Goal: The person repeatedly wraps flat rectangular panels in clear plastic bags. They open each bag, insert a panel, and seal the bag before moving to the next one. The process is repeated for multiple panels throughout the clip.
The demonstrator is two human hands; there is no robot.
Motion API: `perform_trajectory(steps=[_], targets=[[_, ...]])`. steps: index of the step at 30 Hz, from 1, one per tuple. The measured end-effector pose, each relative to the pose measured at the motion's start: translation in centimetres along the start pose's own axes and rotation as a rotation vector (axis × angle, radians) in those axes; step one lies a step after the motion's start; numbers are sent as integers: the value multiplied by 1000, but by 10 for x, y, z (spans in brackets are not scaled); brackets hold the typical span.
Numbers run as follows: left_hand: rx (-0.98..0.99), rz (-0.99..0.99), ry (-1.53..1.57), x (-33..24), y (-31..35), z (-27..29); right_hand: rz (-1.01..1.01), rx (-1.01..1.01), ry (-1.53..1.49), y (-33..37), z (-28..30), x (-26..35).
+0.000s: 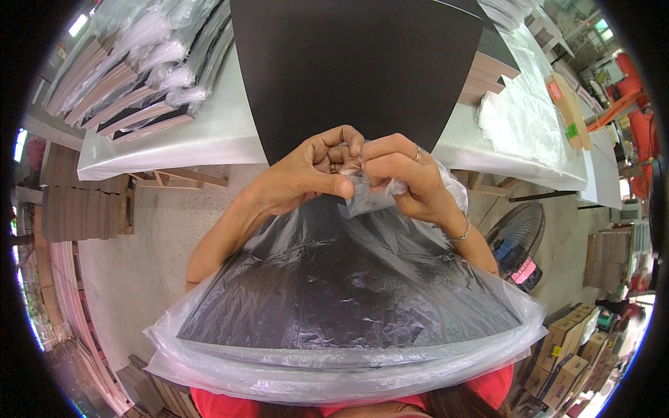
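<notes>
A clear plastic bag (376, 359) encloses a large black panel (341, 292) that leans against my front, its wide end low and near me. The bag's far end is bunched up between my two hands. My right hand (411, 174) is closed on the crumpled film, and loose plastic puffs out behind its wrist. My left hand (306, 171) meets it fingertip to fingertip, fingers curled and thumb against the bunched film. Just beyond both hands, another large black panel (355, 70) lies on the table.
Several bagged panels (150, 70) are piled on the table's left (174, 155). At right lie clear plastic bags (519, 122) and a cardboard piece (571, 115). A fan (516, 233) stands on the floor at right, above cartons (564, 355). Stacked boards (80, 188) stand at left.
</notes>
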State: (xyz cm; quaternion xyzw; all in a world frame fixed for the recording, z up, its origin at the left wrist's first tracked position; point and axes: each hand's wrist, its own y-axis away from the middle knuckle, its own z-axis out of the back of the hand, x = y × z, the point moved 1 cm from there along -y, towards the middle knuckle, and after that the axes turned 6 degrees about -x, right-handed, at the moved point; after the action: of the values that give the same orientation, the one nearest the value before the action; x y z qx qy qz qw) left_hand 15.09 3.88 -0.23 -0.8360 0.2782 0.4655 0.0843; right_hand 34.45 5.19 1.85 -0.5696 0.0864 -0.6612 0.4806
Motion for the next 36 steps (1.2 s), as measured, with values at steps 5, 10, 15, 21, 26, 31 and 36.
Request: perform_trajectory(steps=[5, 10, 15, 21, 26, 31, 36], targets=[[1, -12, -44, 0, -1, -4, 10, -7, -15, 0, 1, -9], [-26, -23, -120, 2, -1, -3, 156, -25, 335, 4, -4, -12], [-27, -4, -133, 1, -1, -4, 191, 26, 415, 4, -5, -6], [45, 41, 155, 9, -4, 6, 4, -17, -17, 1, -3, -2], [68, 34, 203, 1, -2, 5, -139, 5, -89, 2, 8, -9], [-32, -19, 126, 1, -1, -4, -20, -31, 203, -1, 2, -8], [-146, -158, 103, -7, -3, 13, -254, -38, 233, 14, -12, -17]])
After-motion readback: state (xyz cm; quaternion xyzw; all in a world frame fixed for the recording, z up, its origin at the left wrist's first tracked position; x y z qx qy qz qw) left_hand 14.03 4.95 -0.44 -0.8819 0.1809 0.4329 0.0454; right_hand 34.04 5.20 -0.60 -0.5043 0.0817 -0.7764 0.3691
